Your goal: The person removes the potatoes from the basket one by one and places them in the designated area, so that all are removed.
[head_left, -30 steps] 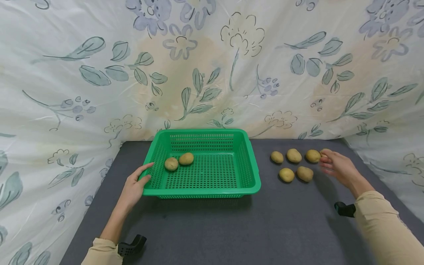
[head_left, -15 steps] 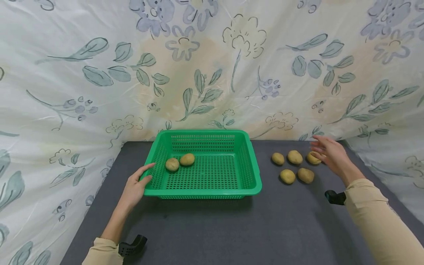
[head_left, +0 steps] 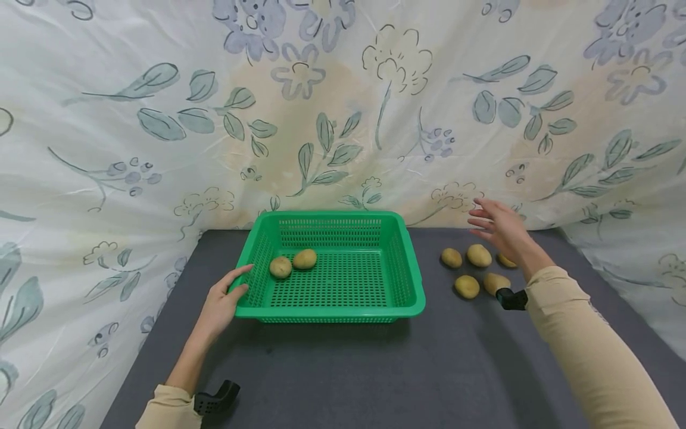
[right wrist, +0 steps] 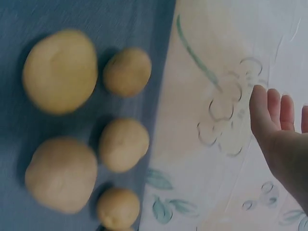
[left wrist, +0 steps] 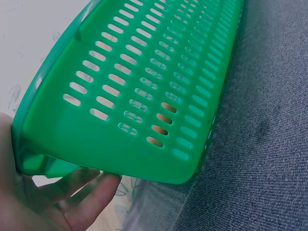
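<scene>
A green plastic basket stands on the dark table, with two potatoes inside at its left. My left hand holds the basket's left rim, and the left wrist view shows its fingers against the edge. My right hand is raised above the back edge of the table, fingers fairly straight, with nothing seen in it. Below and beside it lie several potatoes in two rows. In the right wrist view these potatoes sit apart from the hand; one is cut off at the bottom edge.
Floral cloth hangs behind the table and along both sides. A dark grey cover lies over the tabletop. A black wrist mount sits at the left cuff and a similar black piece at the right cuff.
My right hand has left the rightmost potato at the back, risen and moved left over the row. My left hand stays on the basket rim, and the basket has not moved.
</scene>
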Available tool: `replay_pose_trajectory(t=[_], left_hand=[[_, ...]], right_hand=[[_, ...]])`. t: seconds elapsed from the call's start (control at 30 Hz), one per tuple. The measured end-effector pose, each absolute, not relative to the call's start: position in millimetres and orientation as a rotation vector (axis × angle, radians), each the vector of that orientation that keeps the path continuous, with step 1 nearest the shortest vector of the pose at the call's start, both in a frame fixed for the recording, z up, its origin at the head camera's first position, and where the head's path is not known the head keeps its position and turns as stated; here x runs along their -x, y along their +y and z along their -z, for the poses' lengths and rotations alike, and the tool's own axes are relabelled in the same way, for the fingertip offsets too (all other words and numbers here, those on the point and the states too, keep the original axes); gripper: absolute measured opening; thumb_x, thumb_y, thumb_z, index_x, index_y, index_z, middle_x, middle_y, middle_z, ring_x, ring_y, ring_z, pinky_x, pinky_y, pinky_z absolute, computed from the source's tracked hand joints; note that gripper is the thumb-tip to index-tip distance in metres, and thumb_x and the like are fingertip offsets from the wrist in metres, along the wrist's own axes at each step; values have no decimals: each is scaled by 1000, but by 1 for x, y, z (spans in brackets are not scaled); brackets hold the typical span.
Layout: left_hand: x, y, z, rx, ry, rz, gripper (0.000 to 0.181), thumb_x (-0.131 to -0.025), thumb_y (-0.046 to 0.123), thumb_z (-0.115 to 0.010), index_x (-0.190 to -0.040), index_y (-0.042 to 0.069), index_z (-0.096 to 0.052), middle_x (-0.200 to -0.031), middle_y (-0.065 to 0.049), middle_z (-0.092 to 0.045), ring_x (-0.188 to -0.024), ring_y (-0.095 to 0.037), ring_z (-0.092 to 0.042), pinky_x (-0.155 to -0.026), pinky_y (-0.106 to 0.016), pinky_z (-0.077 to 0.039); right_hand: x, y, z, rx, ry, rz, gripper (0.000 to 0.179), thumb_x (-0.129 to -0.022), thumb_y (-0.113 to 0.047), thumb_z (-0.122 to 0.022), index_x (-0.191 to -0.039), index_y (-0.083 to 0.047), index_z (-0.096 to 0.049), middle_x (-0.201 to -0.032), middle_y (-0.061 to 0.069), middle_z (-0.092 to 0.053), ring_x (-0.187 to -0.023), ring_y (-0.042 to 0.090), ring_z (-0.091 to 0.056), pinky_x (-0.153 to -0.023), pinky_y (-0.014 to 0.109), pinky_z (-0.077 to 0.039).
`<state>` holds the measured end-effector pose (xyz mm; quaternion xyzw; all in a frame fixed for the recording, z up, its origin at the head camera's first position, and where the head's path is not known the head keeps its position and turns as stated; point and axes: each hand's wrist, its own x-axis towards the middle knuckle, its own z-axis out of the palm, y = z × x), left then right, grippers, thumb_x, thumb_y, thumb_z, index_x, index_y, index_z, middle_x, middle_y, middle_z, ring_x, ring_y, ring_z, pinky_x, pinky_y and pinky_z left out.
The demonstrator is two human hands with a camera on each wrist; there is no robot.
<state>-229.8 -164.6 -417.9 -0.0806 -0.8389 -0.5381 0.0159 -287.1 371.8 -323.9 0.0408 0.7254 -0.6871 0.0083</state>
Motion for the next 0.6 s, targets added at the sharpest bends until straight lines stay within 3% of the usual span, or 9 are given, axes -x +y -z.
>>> replay_pose_trajectory(t=[0.2,0.33,0.6], left_hand=[[229,-164,416,245,-2614,1669,44,-103,13,-43,-146,9,-38,-151,-22,-25,-137,-40,-22,-103,-58,-27],[230,-165,415,239,-2614,1665,43,-103,13,-43,-146,9,-39,-151,-21,-25,-137,-39,-22,-104,-58,-26],[230,-166,417,252,-2608,1670,43,-103,12,-43,-146,9,-39,-151,-21,-25,-138,-39,-21,-104,-58,-25]], right_hand=[[292,352,314,-76,2060,2288,71,-100,-42,-43,-155,-12,-10,-133,10,-35,-113,19,-45,-109,43,-27],[296,337,307,-60,1958,2363,67,-100,-38,-46,-154,-12,-15,-125,4,-40,-111,19,-47,-108,41,-29],[307,306,299,6,1905,2395,58,-100,-37,-46,-148,-10,-27,-126,7,-41,-108,19,-51,-104,39,-36]])
